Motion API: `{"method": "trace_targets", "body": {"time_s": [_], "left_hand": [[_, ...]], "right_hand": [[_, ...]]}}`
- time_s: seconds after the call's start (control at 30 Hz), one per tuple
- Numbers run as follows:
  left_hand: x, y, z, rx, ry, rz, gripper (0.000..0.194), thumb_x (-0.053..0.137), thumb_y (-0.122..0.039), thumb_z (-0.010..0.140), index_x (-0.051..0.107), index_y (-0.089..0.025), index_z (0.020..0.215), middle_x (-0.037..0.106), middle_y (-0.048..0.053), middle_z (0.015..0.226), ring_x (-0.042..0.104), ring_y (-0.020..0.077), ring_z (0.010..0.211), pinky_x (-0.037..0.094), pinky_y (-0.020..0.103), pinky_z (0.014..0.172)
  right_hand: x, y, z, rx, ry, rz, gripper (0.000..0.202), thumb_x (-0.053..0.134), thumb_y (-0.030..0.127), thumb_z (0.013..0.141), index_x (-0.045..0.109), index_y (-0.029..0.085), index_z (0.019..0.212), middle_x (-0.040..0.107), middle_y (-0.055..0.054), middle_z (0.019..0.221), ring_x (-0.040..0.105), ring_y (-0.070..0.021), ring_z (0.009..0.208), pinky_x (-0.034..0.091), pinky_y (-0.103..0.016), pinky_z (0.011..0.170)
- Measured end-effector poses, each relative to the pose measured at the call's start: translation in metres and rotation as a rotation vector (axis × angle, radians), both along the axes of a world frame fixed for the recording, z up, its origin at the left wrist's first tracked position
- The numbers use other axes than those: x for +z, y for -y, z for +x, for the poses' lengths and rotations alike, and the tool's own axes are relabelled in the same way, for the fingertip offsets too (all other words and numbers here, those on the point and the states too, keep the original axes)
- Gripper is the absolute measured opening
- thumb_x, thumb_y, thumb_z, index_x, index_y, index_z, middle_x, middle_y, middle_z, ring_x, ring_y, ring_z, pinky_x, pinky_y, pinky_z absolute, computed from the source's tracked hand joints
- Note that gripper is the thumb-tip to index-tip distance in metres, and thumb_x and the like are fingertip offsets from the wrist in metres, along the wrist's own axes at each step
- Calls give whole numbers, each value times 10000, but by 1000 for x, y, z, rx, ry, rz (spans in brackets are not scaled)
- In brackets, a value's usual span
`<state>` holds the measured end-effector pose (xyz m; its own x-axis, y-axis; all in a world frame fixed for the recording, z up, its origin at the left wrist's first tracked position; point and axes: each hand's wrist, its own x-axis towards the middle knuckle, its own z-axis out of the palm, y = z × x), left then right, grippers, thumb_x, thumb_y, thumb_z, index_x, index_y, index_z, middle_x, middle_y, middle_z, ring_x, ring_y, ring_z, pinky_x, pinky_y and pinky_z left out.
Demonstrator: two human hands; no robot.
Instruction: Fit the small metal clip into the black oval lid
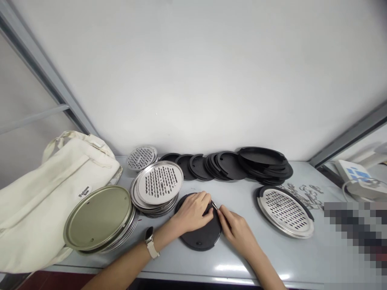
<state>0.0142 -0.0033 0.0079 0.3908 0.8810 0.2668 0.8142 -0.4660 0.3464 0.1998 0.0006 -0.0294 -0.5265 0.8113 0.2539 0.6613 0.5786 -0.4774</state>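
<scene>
A round black disc (pixel 202 237) lies on the table in front of me, with a hole near its lower edge. My left hand (pixel 195 209), with a watch at the wrist, is closed over its upper part, fingers curled and thumb pressing down. At the disc's upper right edge, my right hand (pixel 234 227) pinches a small shiny metal clip (pixel 214 205), mostly hidden by the fingertips. Left of the disc stands a stack of round metal grater plates (pixel 161 183). Farther left is a pile topped by an olive-green round plate (pixel 98 217).
Black discs and rims (pixel 231 165) line the wall. More grater plates (pixel 141 158) sit at the back left. A grater plate with a black rim (pixel 286 211) lies right, near loose metal clips (pixel 308 195). A cream bag (pixel 60 193) fills the left; a white device (pixel 355 175) stands far right.
</scene>
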Motion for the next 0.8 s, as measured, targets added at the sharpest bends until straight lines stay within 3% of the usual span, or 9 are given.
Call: {"method": "trace_targets", "body": {"time_s": [0.37, 0.8], "left_hand": [[-2, -1, -1, 30, 11, 2, 125, 521, -238, 817, 410, -190, 788, 499, 8, 786, 509, 175, 745, 399, 293, 675], [1, -2, -7, -152, -57, -2, 85, 507, -236, 815, 444, -183, 795, 525, 11, 791, 515, 158, 715, 397, 280, 676]], "right_hand": [[4, 0, -1, -3, 7, -13, 222, 292, 269, 977, 480, 204, 878, 567, -7, 635, 550, -160, 542, 370, -241, 514], [3, 0, -1, 21, 5, -9, 217, 299, 258, 975, 495, 201, 902, 586, -13, 653, 575, -167, 569, 386, -247, 535]]}}
